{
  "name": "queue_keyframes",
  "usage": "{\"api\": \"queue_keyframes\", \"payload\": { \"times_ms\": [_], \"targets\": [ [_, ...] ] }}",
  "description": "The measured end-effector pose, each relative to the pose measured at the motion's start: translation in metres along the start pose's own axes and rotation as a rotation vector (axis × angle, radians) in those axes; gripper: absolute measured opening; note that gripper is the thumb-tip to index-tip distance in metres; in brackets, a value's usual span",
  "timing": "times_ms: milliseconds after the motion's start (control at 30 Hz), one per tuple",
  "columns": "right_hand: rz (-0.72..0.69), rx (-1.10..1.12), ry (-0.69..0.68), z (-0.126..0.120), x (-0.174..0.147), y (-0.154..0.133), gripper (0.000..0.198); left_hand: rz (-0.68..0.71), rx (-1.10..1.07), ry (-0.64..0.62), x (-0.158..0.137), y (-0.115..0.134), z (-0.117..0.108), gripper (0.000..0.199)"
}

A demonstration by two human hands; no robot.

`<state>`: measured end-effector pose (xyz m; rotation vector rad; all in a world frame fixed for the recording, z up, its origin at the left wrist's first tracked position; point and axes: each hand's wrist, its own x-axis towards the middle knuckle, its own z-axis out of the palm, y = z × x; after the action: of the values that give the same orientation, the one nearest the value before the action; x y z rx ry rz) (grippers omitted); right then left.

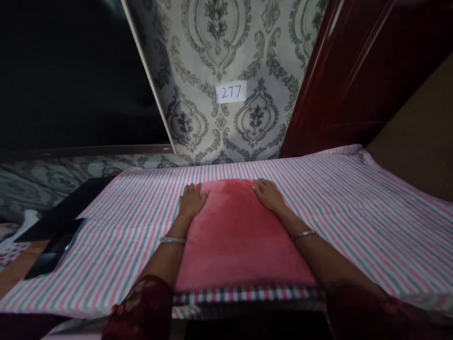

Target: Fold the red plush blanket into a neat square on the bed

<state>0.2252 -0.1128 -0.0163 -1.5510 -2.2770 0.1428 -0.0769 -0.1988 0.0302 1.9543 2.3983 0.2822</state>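
A pink plush piece (240, 231), smooth and roughly rectangular, lies flat in front of me; whether it is a folded blanket or a thin cushion I cannot tell. At its far left corner rests my left hand (192, 200), thumb on the plush and fingers stretched out by the edge. My right hand (269, 194) lies on the far right corner in much the same way, fingers extended. Both hands are open and pressed lightly down. Beneath the plush spreads a pink, grey and white striped cloth (130, 222) that covers the table.
A dark phone or tablet-like slab (54, 250) lies at the left edge, near a black flat panel (74, 203). Behind stand a large dark screen (78, 75), patterned wallpaper (221, 123) with a paper marked 277 (231, 91), and a dark red wooden panel (339, 85).
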Motion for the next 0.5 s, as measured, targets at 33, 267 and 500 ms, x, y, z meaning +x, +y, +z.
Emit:
{"api": "queue_keyframes", "payload": {
  "times_ms": [33,267,500],
  "targets": [
    [0.002,0.003,-0.001,0.0,0.0,0.0,0.058,0.001,0.003,0.002,-0.001,0.0,-0.001,0.067],
    [0.081,-0.029,-0.118,-0.017,-0.002,-0.014,0.059,-0.004,0.012,-0.001,-0.002,0.003,-0.004,0.068],
    [0.147,-0.078,-0.152,-0.065,-0.023,-0.055,0.06,-0.013,0.106,-0.061,-0.015,0.026,-0.04,0.068]
  ]
}}
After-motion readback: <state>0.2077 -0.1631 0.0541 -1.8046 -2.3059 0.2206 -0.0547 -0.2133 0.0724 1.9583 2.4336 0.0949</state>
